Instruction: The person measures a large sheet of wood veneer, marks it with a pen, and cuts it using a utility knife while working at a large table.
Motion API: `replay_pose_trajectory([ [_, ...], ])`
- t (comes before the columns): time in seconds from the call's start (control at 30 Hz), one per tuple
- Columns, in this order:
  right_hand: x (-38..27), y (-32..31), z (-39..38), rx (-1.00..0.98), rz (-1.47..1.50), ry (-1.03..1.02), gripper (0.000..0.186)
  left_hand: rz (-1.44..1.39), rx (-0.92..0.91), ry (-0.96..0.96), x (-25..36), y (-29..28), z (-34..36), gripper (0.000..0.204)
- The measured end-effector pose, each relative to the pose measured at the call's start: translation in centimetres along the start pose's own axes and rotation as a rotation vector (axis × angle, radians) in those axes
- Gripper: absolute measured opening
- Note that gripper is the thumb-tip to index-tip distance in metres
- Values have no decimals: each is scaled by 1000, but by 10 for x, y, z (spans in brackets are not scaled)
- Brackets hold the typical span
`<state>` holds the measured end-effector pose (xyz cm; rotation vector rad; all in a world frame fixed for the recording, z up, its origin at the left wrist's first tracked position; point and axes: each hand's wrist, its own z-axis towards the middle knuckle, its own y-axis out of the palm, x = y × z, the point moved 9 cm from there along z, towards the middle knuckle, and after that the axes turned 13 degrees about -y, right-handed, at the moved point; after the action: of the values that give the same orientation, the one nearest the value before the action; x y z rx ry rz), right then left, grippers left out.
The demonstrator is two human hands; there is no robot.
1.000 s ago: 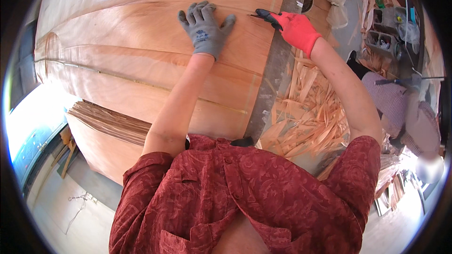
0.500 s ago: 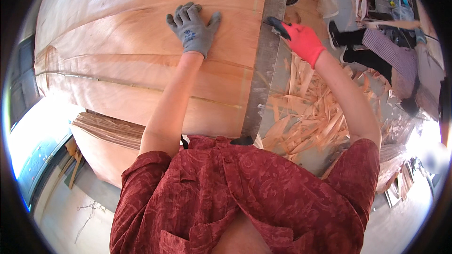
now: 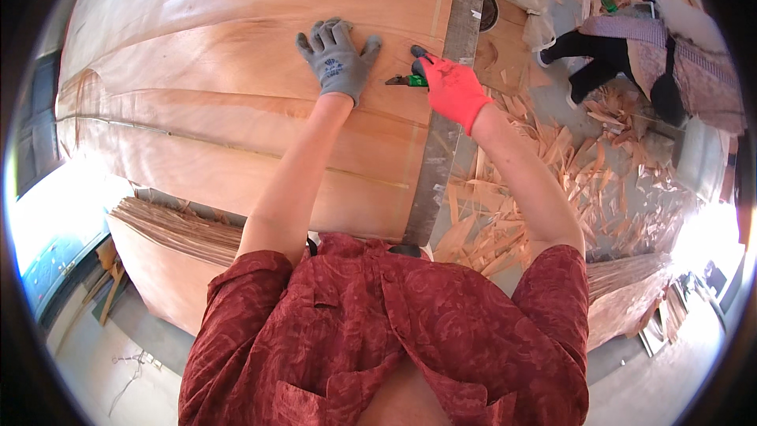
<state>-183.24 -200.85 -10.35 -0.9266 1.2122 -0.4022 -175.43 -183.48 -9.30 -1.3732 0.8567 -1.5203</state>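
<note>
A large sheet of thin, pale reddish-brown wood veneer (image 3: 236,95) covers the whole work surface, lying flat on top of a thick stack of similar sheets whose layered edges (image 3: 173,225) show at the near left. Along the sheet's right edge runs a long, grey, worn metal straightedge (image 3: 441,150), reaching from near the person's chest to the far end of the sheet. Right of it, the floor carries a loose heap of pale wood offcut strips (image 3: 536,189), and farther off another person (image 3: 631,55) in a patterned top crouches among more scraps. The left hand (image 3: 335,59), in a grey knit glove, lies flat with fingers spread on the veneer, pressing down and grasping nothing. The right hand (image 3: 449,87), in a bright orange-red glove, is clenched around a small green-and-black utility knife (image 3: 406,79), whose tip points left onto the veneer just beside the straightedge and close to the left hand's thumb. Hazard, as a judgement: the blade faces the pressing hand, so a slip across the grain could bring it against the glove. The veneer is thin, so uneven pressure or a shifted straightedge could split or tear the sheet off line.
</note>
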Motion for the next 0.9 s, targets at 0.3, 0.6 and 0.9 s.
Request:
replay_pose_trajectory([
  [0.3, 11, 17, -6, -205, -194, 140, 50, 106, -69, 160, -62, -21, 2, 72],
  [0.6, 6, 21, -3, -275, -443, 112, 47, 216, -173, 220, -95, -26, 12, 69],
  [0.9, -1, 20, 1, -263, -504, 46, 38, -10, -175, 564, -18, -13, -7, 55],
])
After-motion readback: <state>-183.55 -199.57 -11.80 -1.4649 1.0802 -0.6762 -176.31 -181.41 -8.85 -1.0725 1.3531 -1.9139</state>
